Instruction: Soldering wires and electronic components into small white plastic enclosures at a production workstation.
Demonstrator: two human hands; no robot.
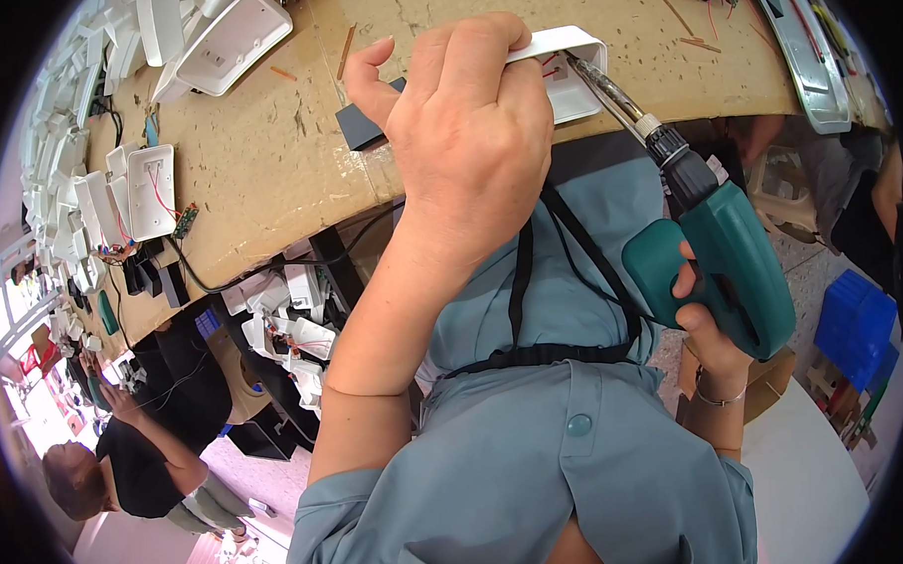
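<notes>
At the table edge, my left hand grips a white plastic housing by its upper wall, tilting it on its side. Red wires show inside, but my fingers hide much of the housing. My right hand is wrapped round the handle of a green cordless drill with a black chuck. Its long metal bit slants up and left, the tip at the housing's opening; I cannot tell whether it touches a screw. Below my left thumb lies a dark grey rectangular block, partly covered by the hand.
White housings are heaped at the left, one open shell with red wires and a circuit board near the edge. A metal tray stands at the right. A black cable hangs along the edge. A co-worker sits at lower left.
</notes>
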